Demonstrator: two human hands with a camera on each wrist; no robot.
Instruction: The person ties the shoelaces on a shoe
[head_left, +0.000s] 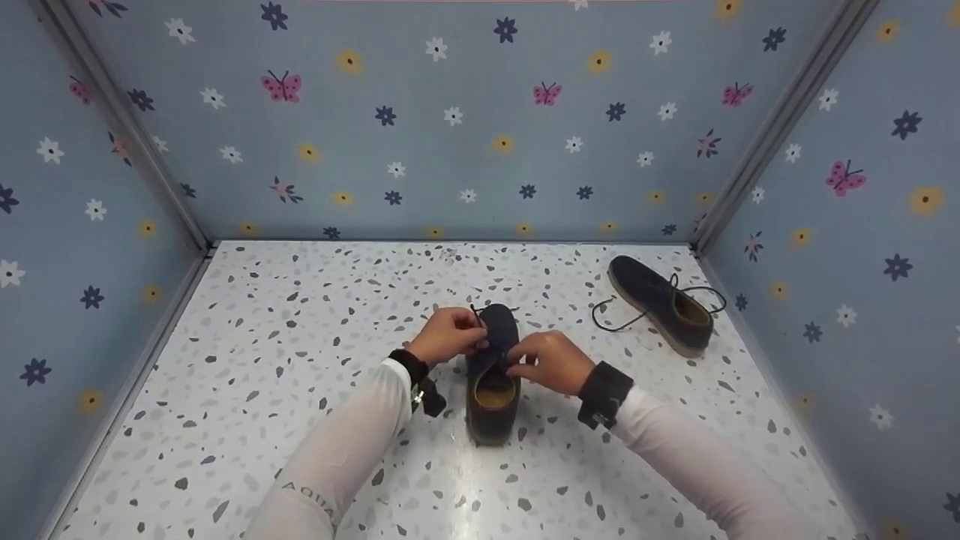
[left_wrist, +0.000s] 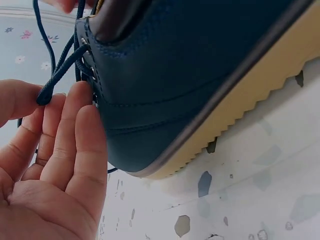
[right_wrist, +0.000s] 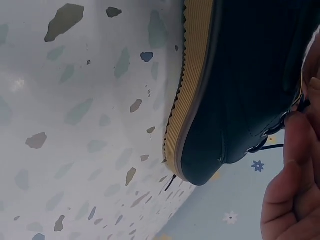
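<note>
A dark blue lace-up shoe with a ridged tan sole stands upright on the speckled surface, toe pointing away from me. Its dark lace runs through metal eyelets. My left hand, at the left side of the shoe's front, pinches a doubled part of the lace between thumb and index finger; the other fingers extend beside the eyelets. On the opposite side, my right hand has bent fingers close against the eyelets, pinching the lace there. Those fingertips are partly cut off in the right wrist view.
A matching shoe lies at the back right, its loose lace trailing over the white speckled surface. Blue panels printed with flowers and butterflies stand at the back and both sides, with grey edge strips.
</note>
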